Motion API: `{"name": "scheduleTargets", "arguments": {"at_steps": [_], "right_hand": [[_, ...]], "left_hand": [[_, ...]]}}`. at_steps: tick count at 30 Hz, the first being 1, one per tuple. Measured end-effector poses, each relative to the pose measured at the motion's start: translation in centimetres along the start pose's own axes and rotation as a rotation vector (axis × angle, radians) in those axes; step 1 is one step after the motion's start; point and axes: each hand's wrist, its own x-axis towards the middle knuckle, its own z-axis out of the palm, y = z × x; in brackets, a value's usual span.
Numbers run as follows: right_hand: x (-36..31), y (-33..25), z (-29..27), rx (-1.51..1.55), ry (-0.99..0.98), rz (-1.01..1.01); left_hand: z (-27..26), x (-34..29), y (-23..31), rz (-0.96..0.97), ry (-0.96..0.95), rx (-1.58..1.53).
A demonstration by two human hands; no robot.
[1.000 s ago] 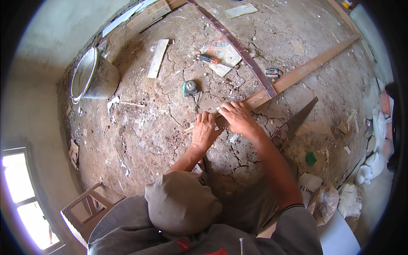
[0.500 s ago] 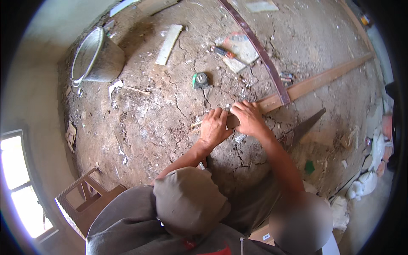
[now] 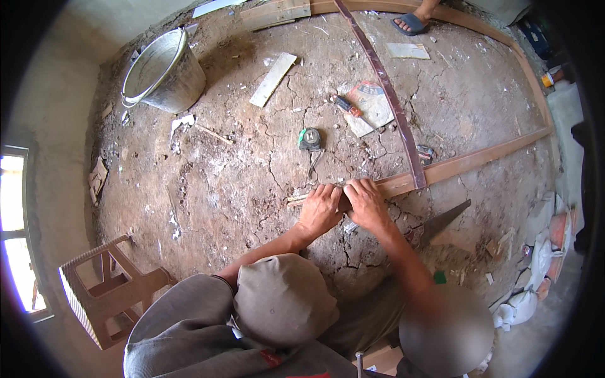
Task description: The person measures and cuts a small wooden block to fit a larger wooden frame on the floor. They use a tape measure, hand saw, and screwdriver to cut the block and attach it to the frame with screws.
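Both my hands are closed over the near end of a long reddish-brown wooden plank (image 3: 479, 157) on the dirt floor. My left hand (image 3: 320, 211) grips it with fingers curled over the far edge. Right beside it, my right hand (image 3: 367, 205) holds the same plank; a short dark part shows between them. Pale wood slivers (image 3: 295, 201) stick out left of my left hand. A narrow dark red-brown strip (image 3: 394, 104) lies across the plank, to the right of my hands. Near my right forearm is a handsaw blade (image 3: 446, 222); its handle is mostly hidden.
Beyond my hands lie a tape measure (image 3: 309, 138), an orange-and-black hand tool (image 3: 348, 106) and a pale board (image 3: 273, 79). A bucket (image 3: 167, 75) stands far left, a brown plastic stool (image 3: 113, 283) near left. Another person's sandalled foot (image 3: 413, 22) is at the back.
My view has shifted, so the scene sits lower and a sandalled foot shows at the top. Both hands stay on the plank, the right one slightly nearer the left.
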Motion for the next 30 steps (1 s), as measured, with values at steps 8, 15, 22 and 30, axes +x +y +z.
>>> {"name": "scheduleTargets", "arguments": {"at_steps": [8,15,22,30], "right_hand": [[0.8,-1.3,-1.8,-0.047,-0.054,0.03],[-5.2,-2.2,-2.9,-0.04,0.1,0.353],[-21.0,-1.4,0.1,0.316,0.477,1.224],[-23.9,-2.8,3.6,0.087,0.149,1.283]], "left_hand": [[-1.2,0.6,0.7,-0.008,-0.033,-0.03],[-5.1,-6.4,-1.8,0.139,0.112,-0.195],[-3.6,-16.1,-6.1,0.098,-0.154,-0.476],[-2.3,-15.1,-8.4,-0.255,-0.021,-0.549]]}}
